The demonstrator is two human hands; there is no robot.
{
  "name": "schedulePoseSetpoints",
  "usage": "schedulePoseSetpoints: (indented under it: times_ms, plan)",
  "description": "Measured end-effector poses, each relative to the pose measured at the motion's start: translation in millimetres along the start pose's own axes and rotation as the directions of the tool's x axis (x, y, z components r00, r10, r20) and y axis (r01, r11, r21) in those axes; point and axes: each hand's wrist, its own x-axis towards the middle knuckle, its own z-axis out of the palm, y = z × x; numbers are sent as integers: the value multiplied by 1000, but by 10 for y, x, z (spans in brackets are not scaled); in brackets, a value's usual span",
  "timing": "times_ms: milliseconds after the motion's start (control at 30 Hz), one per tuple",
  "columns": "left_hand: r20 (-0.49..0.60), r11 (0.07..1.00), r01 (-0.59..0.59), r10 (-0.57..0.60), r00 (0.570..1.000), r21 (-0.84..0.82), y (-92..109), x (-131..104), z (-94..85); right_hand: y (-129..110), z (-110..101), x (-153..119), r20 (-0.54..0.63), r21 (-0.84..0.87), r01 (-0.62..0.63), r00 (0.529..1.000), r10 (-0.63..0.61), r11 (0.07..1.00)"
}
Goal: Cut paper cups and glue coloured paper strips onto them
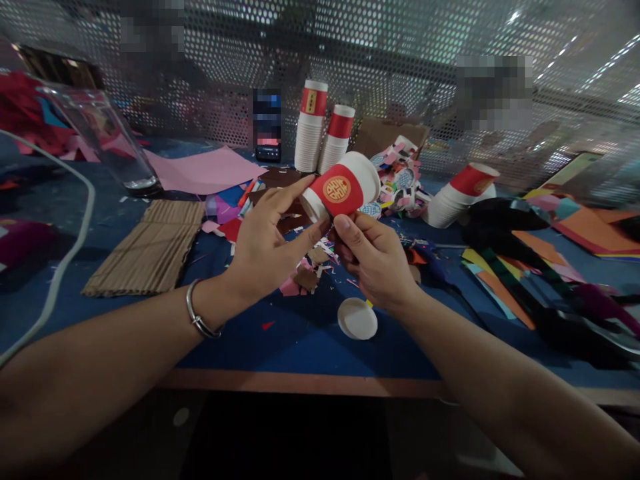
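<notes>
One handheld cup (345,189), three cup stacks (309,141) (334,150) (453,199)

I am getting a dim feed, with pale streaks glaring through the mesh (220,67) at upper right. The bracelet (197,323) and bottle lid (60,67) are glinting; darkness is swallowing everything under the table (300,350). The cup (345,189) is reading fairly crisply, while the edges are stretching and softening, and pixel blocks are covering patches up top.

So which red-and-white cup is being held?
The tilted cup between the left hand and right hand; the other red-and-white cups stand in stacks on the blue table.
</notes>
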Motion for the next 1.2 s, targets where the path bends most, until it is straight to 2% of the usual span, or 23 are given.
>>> schedulePoseSetpoints:
  times_ms: [100,167,233,300,367,500,600,667,833,1033,1200]
  plan:
    - [45,945,-191,186,982,265,-18,-18,-26,-1,13,-5,-2,20,-12,1000,12,1000]
    - [74,883,-288,281,957,371,-43,-13,-47,-1,24,-7,-7,33,-3,1000,3,999]
    - [103,839,-334,321,941,429,-73,-2,-67,-1,34,-7,-10,43,7,1000,-6,999]
    - [106,840,-325,311,944,434,-102,6,-77,-1,39,-6,-9,42,13,1000,-12,999]
    - [85,888,-281,268,960,363,-127,11,-71,-4,40,-3,-12,28,20,1000,-19,999]
    - [79,993,-106,102,992,56,-162,20,-5,-15,34,7,-22,-4,36,999,-36,999]
    - [121,978,49,-25,992,-203,-182,35,49,-9,27,19,-16,-6,47,999,-47,999]
    - [129,956,100,-66,989,-275,-192,50,60,2,21,24,-11,1,52,999,-52,999]
    - [112,974,46,-21,993,-223,-185,79,26,20,12,18,-15,6,39,999,-39,999]
    - [78,992,-123,119,990,41,-196,48,7,20,24,8,-22,24,18,1000,-17,1000]
    - [75,976,-175,166,983,133,-224,18,4,29,18,5,-10,10,10,1000,-10,1000]
